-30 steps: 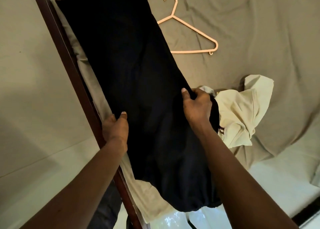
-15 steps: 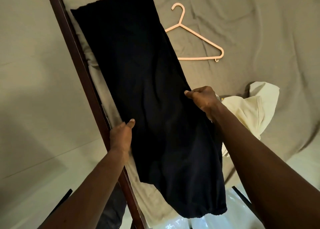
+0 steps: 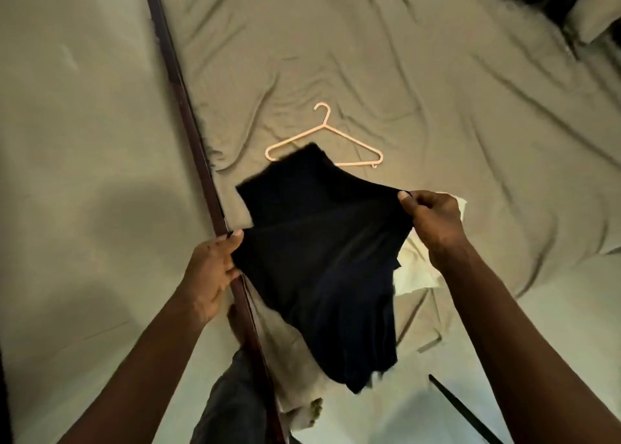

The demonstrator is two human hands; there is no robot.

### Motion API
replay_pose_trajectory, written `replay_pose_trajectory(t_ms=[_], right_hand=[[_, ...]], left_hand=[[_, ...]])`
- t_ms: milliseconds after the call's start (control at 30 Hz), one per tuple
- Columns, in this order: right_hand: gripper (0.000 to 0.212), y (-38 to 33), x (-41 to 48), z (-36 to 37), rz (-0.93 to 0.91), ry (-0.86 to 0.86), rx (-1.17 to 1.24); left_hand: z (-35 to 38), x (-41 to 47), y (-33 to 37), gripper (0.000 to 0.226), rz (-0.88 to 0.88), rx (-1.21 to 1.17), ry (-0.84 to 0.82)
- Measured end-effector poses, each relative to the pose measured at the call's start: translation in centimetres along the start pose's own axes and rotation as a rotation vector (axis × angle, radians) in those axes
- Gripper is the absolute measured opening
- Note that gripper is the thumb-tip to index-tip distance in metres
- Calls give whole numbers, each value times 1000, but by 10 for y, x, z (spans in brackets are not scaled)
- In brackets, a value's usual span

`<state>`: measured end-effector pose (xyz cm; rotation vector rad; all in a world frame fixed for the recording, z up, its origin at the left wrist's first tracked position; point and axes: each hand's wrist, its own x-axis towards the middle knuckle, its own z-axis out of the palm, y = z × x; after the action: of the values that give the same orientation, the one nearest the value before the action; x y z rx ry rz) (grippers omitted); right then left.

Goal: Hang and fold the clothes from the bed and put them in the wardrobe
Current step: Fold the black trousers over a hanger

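Observation:
A black garment (image 3: 322,262) is doubled over in the air above the near edge of the bed (image 3: 437,73). My left hand (image 3: 210,268) grips its left edge at the fold. Its right edge is pinched between thumb and fingers of my right hand (image 3: 431,218). The far half stands up behind the fold and the near half hangs down toward me. A peach plastic hanger (image 3: 324,137) lies flat on the olive sheet just beyond the garment, partly covered by it. A cream garment (image 3: 416,272) lies crumpled under my right wrist, mostly hidden.
A dark wooden bed rail (image 3: 188,124) runs diagonally along the bed's left side, with pale floor to its left. A pillow (image 3: 594,16) sits at the far right corner. A thin dark bar (image 3: 463,410) crosses the floor at lower right.
The black garment was spread long along the bed; both hands have lifted it at its middle and folded it in half. The view has tilted up, showing more of the bed.

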<state>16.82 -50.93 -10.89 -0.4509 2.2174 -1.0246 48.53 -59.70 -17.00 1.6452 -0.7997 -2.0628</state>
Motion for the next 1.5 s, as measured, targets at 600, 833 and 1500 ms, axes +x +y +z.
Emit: replay_pose_trajectory(t_ms=[600,833,1500], right_hand=[[43,-30,-224,-213,-213,-298,381],[29,-14,-264,-226,-181,-148,660],[91,31,-300,-237,99,-56,783]], left_hand=[[93,-264,93,59,603,286,-43],[95,-298,94,29,825,333,-40],[117,-304,71,30,709,295,-219]])
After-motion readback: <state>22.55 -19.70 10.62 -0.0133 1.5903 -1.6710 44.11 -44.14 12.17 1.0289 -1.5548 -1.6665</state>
